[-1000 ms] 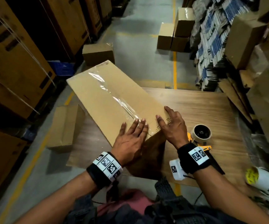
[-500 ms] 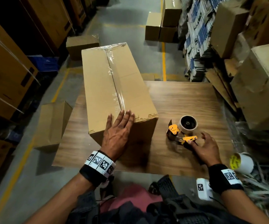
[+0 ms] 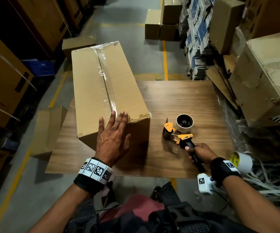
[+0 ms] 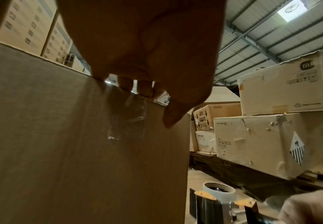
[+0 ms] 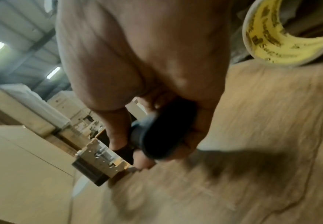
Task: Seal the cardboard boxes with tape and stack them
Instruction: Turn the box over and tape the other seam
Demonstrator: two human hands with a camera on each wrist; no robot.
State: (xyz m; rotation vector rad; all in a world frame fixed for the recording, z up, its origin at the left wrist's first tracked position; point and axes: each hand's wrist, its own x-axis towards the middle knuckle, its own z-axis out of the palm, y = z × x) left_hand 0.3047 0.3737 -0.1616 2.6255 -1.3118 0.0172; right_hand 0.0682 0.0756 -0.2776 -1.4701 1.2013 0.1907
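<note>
A long cardboard box [image 3: 92, 91] lies on the wooden table [image 3: 183, 101], with clear tape running along its top seam. My left hand [image 3: 114, 137] rests flat with straight fingers on the box's near end; in the left wrist view the left hand [image 4: 149, 60] hangs over the box [image 4: 61, 144] edge. An orange and black tape dispenser [image 3: 178, 132] with a roll sits on the table to the right of the box. My right hand [image 3: 201, 152] grips its black handle [image 5: 164, 130]; in the right wrist view the right hand [image 5: 147, 75] is wrapped round it.
A spare tape roll [image 3: 240, 161] with a yellow core lies at the table's right edge. Stacked cartons [image 3: 263, 78] crowd the right side. Smaller boxes [image 3: 46, 132] stand on the floor to the left and behind [image 3: 161, 24]. Large crates [image 3: 4, 78] line the left aisle.
The box has been turned from slanting to pointing straight away from me. My right hand left the box, reached to the tape dispenser and took hold of its handle. My left hand stayed on the box.
</note>
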